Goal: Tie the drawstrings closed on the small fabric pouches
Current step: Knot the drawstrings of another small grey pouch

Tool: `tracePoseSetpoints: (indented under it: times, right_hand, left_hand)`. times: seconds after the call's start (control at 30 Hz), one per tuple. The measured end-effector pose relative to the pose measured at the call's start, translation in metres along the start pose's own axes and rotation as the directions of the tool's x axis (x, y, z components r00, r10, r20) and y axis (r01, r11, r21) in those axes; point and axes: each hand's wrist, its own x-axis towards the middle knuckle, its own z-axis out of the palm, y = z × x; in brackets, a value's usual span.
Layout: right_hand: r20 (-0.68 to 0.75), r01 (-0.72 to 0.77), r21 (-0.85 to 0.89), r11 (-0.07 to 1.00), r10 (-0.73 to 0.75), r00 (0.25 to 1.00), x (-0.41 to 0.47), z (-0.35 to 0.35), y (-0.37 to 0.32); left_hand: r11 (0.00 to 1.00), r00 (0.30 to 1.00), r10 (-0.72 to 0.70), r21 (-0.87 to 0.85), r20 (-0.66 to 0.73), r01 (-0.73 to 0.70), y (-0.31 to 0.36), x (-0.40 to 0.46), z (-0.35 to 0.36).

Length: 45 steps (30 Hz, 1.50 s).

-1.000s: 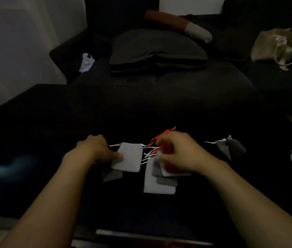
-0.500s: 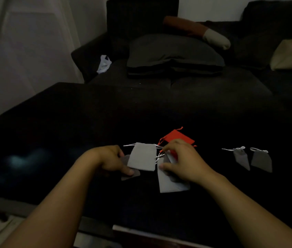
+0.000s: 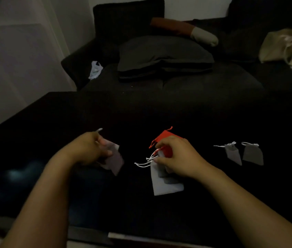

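Black table: left hand fingers grip grey pouch.

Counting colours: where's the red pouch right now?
Head view, right of centre on the dark table: the red pouch lies partly under the right hand, above the grey pouches.

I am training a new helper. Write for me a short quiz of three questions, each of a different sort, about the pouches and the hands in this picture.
1. True or false: the left hand holds a grey pouch.
2. Which colour is the pouch partly under the right hand? A) blue B) red C) green
3. Fill in: at the right, apart from the hands, ___ grey pouches lie side by side on the table.

Key: 1 true; 2 B; 3 two.
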Motion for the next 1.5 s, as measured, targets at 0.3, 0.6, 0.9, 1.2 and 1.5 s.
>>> tracePoseSetpoints:
  times: [0.3, 0.6, 0.9, 1.2, 1.5]
  right_hand:
    - [0.280, -0.340, 0.799, 0.496, 0.194, 0.940, -0.003, -0.047, -0.004]
    - [0.052, -0.308, 0.662, 0.684, 0.367, 0.929, -0.031, -0.094, 0.042]
    - [0.054, -0.303, 0.780, 0.548, 0.424, 0.904, -0.031, -0.114, 0.059]
    - [-0.030, -0.281, 0.777, 0.563, 0.478, 0.878, -0.020, -0.111, 0.057]
    - [0.085, -0.011, 0.947, -0.321, 0.220, 0.972, -0.013, -0.112, 0.030]
  left_hand:
    - [0.825, 0.884, 0.461, -0.400, 0.072, -0.398, 0.077, -0.013, 0.065]
    - [0.739, 0.786, 0.599, -0.482, 0.152, -0.470, 0.115, 0.008, 0.107]
    - [0.736, 0.778, 0.592, -0.536, 0.211, -0.415, 0.117, 0.026, 0.114]
    - [0.615, 0.908, 0.366, -0.680, -0.203, -0.399, 0.121, 0.024, 0.110]
    - [-0.077, 0.770, 0.616, -0.960, 0.166, 0.268, 0.141, 0.001, 0.125]
